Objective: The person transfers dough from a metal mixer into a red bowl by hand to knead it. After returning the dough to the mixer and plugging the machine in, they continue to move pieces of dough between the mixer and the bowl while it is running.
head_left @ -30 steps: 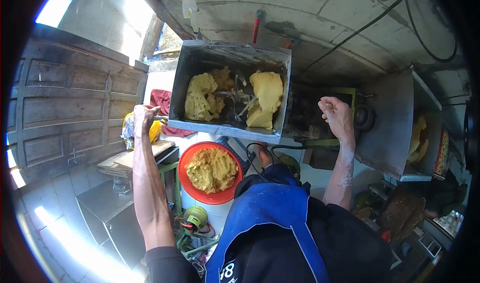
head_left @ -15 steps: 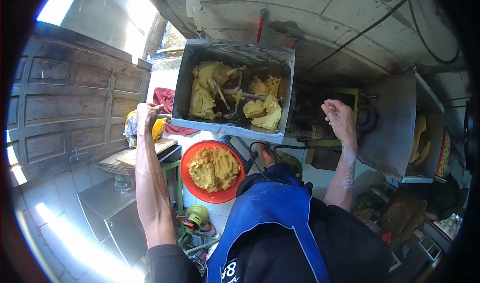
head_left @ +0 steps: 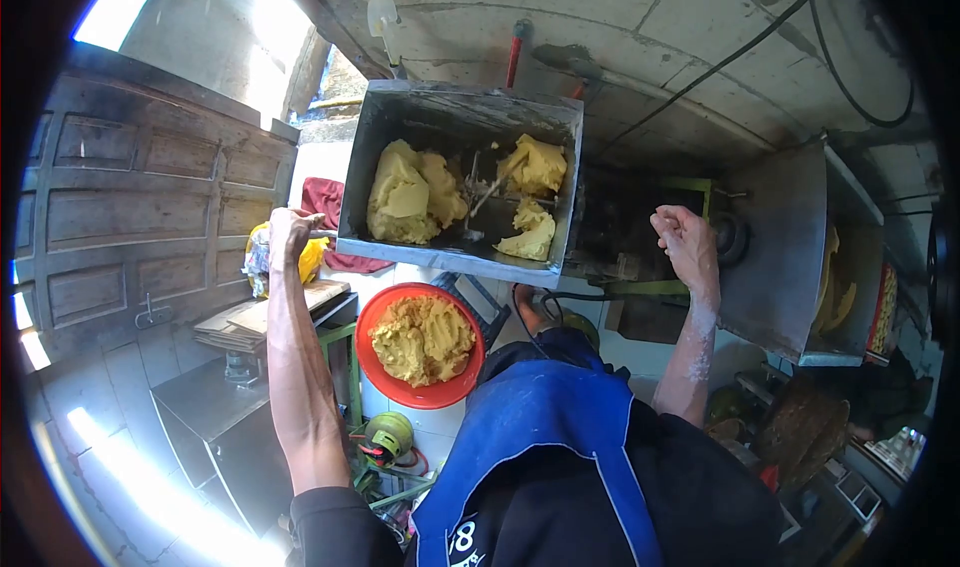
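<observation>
Below and between my hands, a metal mixing trough [head_left: 450, 259] holds lumps of yellow dough [head_left: 405, 197] around a mixing blade [head_left: 492, 192]. More dough [head_left: 538, 167] sits on the trough's right side. My left hand [head_left: 291, 233] is closed beside the trough's left edge, close to a dark red cloth [head_left: 322, 199]; whatever it grips is hidden by the fingers. Off the trough's right side, my right hand [head_left: 687, 247] hangs with its fingers curled together, nothing visible in them. Pale flour-like residue marks that wrist. A red basin [head_left: 425, 399] full of crumbly yellow dough [head_left: 424, 341] stands nearer my body.
To the right stands a second metal trough [head_left: 775, 267] with yellow dough inside. Boards [head_left: 265, 312] lie on a metal cabinet [head_left: 215, 392] at left. A green gas cylinder [head_left: 388, 435] is below the basin. Cables [head_left: 740, 62] hang along the wall.
Inside the trough, the blade and dough have turned: the left mass is bunched up and the right lumps have shifted. Both hands keep nearly the same position.
</observation>
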`<state>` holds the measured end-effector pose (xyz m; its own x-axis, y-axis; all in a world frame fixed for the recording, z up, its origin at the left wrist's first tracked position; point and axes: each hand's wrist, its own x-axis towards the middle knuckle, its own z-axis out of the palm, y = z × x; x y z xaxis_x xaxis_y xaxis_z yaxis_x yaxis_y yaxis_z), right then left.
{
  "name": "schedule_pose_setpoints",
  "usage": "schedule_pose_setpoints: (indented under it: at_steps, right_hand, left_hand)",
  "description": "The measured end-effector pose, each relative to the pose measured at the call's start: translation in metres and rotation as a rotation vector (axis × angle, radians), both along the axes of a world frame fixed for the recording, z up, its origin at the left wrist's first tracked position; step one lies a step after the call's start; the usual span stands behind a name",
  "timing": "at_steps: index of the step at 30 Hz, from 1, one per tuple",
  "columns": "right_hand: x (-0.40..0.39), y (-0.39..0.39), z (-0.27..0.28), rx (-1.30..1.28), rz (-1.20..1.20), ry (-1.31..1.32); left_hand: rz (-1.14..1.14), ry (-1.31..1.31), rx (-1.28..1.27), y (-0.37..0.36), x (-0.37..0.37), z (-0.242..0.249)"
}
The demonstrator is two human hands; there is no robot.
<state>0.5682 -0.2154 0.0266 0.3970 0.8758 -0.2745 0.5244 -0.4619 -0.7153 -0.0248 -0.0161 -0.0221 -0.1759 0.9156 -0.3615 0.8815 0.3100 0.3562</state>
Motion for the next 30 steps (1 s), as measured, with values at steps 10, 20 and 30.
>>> schedule_pose_setpoints:
  at_steps: [10,20,30]
  right_hand:
    - [0.007,-0.003,-0.002,-0.013,-0.008,-0.019]
    - [0.010,-0.002,-0.004,-0.028,0.004,-0.035]
    - [0.011,-0.003,-0.009,-0.023,0.013,-0.037]
  left_hand:
    - [-0.037,0.042,0.068,0.000,-0.002,-0.002]
    - [0.015,0.004,0.012,0.003,-0.007,-0.008]
    - [0.035,-0.020,0.072,0.001,-0.011,-0.014]
